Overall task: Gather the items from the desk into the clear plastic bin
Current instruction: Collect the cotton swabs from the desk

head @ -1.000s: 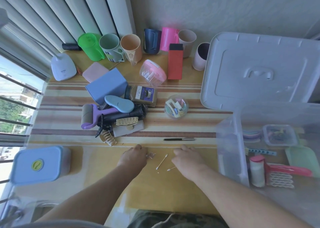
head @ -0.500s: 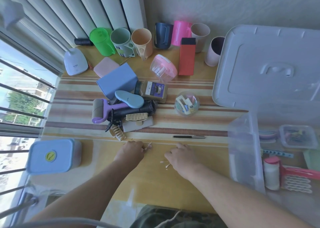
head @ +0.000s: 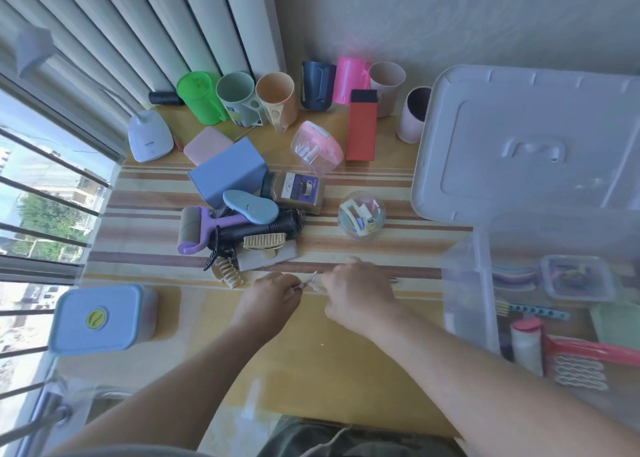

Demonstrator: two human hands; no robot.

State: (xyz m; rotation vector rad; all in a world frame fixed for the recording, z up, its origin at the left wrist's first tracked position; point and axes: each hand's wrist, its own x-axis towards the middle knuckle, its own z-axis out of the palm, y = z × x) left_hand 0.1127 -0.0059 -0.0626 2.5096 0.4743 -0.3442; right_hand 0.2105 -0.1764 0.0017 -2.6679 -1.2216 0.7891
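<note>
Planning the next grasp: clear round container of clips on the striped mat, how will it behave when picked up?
The clear round container looks dome-shaped and smooth, so probably slippery and apt to roll if nudged. Its contents look small and loose, so likely light, and they may shift if tilted.

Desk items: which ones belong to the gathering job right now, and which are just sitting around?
In the job:
cotton swabs, pinched by the left hand
right hand
clear plastic bin

Lying about:
bin lid
desk lamp
row of cups
blue-lidded container
</note>
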